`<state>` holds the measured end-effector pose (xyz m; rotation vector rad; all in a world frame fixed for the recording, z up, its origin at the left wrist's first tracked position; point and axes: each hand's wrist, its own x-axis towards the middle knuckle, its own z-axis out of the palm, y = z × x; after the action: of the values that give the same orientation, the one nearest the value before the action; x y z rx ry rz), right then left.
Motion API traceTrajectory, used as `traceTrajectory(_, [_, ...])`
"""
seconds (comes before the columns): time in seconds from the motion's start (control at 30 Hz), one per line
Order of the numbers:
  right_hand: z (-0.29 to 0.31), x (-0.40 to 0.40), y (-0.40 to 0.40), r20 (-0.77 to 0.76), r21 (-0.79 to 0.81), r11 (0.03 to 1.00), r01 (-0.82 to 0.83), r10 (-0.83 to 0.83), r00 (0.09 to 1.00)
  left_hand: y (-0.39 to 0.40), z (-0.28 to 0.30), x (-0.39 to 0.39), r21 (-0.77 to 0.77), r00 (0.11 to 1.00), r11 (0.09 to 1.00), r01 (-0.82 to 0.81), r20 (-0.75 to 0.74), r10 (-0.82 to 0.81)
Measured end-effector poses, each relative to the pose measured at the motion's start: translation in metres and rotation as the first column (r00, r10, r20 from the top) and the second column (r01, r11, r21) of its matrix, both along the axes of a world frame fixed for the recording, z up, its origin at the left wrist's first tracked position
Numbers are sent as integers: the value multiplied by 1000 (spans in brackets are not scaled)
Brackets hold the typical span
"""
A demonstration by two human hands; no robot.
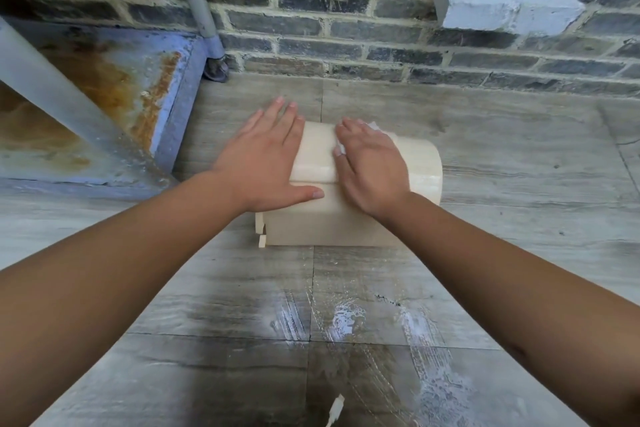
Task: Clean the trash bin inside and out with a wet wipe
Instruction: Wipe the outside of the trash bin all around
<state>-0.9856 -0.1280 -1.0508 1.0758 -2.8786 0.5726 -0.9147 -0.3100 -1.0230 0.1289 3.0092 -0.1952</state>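
A small cream trash bin [420, 166] lies on its side on the grey tiled floor, in the middle of the head view. My left hand [266, 156] rests flat on the bin's left upper side, fingers spread, thumb along the near face. My right hand [369, 166] presses flat on the top of the bin with a white wet wipe [375, 128] under its palm; only small bits of the wipe show past the fingertips and by the thumb.
A dark brick wall [381, 28] runs close behind the bin. A rusty blue-grey metal frame [114, 87] with a pipe [194, 0] stands at the left. Wet white streaks [346, 319] and a white scrap [336, 409] mark the near floor.
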Motion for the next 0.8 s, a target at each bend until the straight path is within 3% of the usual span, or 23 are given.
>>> traceTrajectory(0.1, [0, 17, -16, -42, 37, 994, -101, 102, 994, -2, -2, 0, 75, 999, 997, 4, -36, -1])
traceTrajectory(0.23, [-10, 38, -19, -153, -4, 960, -280, 276, 949, -8, -3, -2, 287, 998, 958, -20, -52, 37])
traceTrajectory(0.37, [-37, 46, -4, -273, 78, 860, -504, 505, 819, -14, -5, -16, 335, 999, 941, -47, -3, 51])
traceTrajectory(0.47, [-69, 57, 25, -156, 250, 758, -603, 646, 747, -18, -3, -32, 300, 999, 953, -36, 42, 24])
traceTrajectory(0.53, [-84, 62, 49, -27, 369, 697, -615, 669, 743, -21, -6, -41, 240, 999, 970, -30, 42, 20])
traceTrajectory(0.6, [-87, 64, 68, 9, 405, 677, -615, 670, 743, -22, -10, -46, 193, 999, 981, -23, 32, 17])
traceTrajectory(0.7, [-69, 73, 81, 86, 153, 819, -553, 547, 833, -24, -14, -52, 168, 999, 986, -1, 35, -5])
traceTrajectory(0.77, [-44, 79, 84, 277, -137, 955, -262, 290, 916, -23, -18, -56, 174, 996, 984, -27, 85, 12])
traceTrajectory(0.8, [-29, 79, 85, 420, -287, 957, -30, 154, 894, -24, -22, -57, 184, 991, 981, -57, 132, 33])
